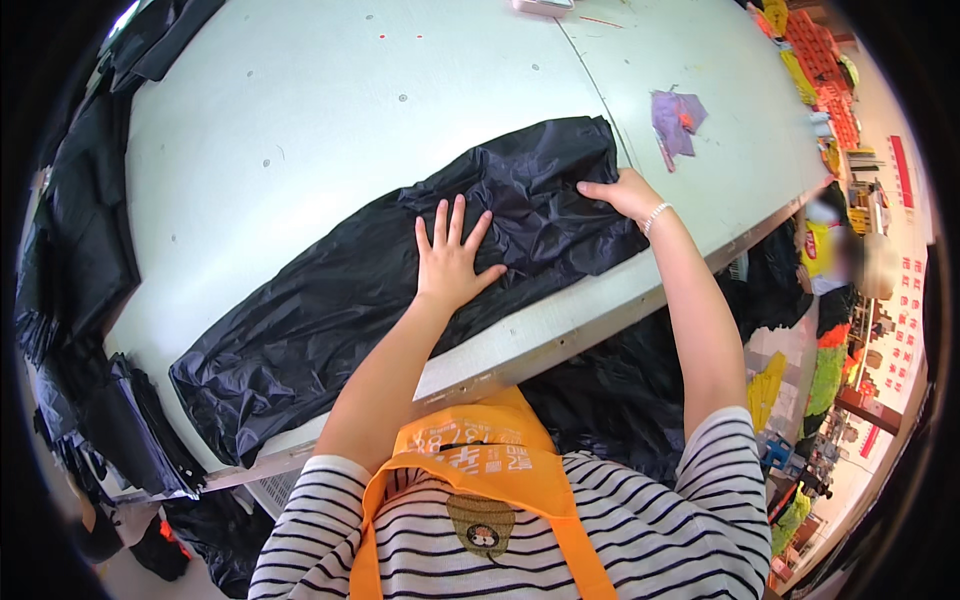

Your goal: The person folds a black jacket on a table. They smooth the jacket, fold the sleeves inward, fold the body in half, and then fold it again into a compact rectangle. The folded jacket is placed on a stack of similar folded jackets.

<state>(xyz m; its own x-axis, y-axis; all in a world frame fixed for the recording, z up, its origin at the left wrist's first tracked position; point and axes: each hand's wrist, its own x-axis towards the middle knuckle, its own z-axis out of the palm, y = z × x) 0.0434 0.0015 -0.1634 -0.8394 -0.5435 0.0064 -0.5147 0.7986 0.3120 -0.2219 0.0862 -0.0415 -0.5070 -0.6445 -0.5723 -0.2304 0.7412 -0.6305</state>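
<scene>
A long black garment point(320, 290) of thin, shiny cloth, shaped like folded trousers, lies slantwise along the near side of the pale worktable. Its surface is creased and crinkled. My left hand point(450, 262) rests flat on its middle, fingers spread. At the garment's right end, my right hand point(625, 196) grips the edge, thumb on top and the other fingers hidden beneath or behind the cloth.
Stacks of black garments point(85, 220) line the table's left side. A small purple cloth scrap point(677, 122) lies on the worktable point(330, 80) beyond my right hand. Dark cloth point(620, 385) hangs below the near edge. Another person point(825, 250) is at the right, among colourful piles.
</scene>
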